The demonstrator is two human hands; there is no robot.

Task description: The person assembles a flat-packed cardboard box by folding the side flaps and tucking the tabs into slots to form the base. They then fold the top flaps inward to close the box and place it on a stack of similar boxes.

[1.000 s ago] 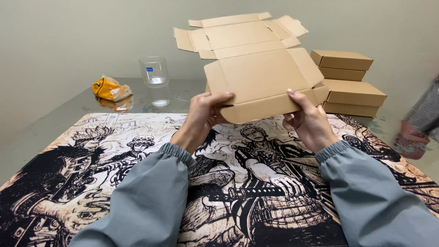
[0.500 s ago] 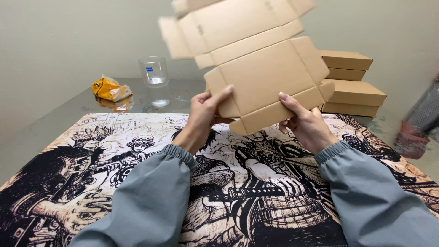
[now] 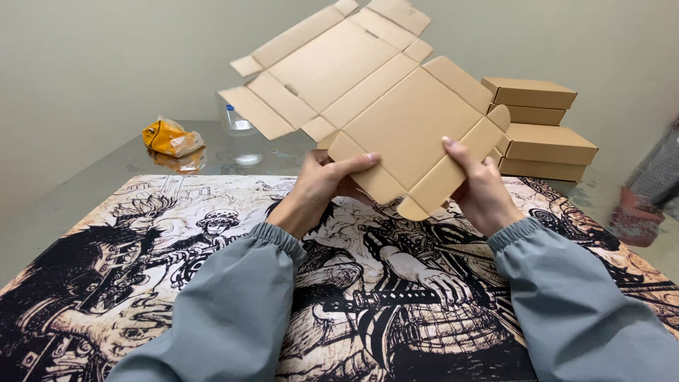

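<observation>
Clearly, in the head view, the step in hand looks like the early folding of a flat die-cut cardboard box blank [image 3: 375, 99], which is raised in the air above the table, tilted, its far flaps spread open toward the wall. The left hand [image 3: 322, 185] grips the blank's near left corner, thumb laid over the front face and fingers curled behind; the right hand [image 3: 479, 185] clasps the near right edge, thumb on the front and the remaining fingers hidden behind the card. Both grey sleeves reach forward over a printed black-and-cream illustrated mat [image 3: 212, 269] that covers the glass table [image 3: 92, 177]. Behind the blank's right side stands a stack of finished closed cardboard boxes [image 3: 541, 127], apart from the hands. On the far left of the table lies a crumpled yellow wrapper [image 3: 170, 136], and near it a clear plastic cup [image 3: 237, 124], partly hidden by a flap. At the right edge another person's hand [image 3: 636, 212] shows, blurred, well apart from the work. By my judgement no wall is standing up yet: the creases are visible but the panels lie nearly flat. The next move would call for firm pressure along the scored lines near the thumbs, keeping the small corner tabs free.
</observation>
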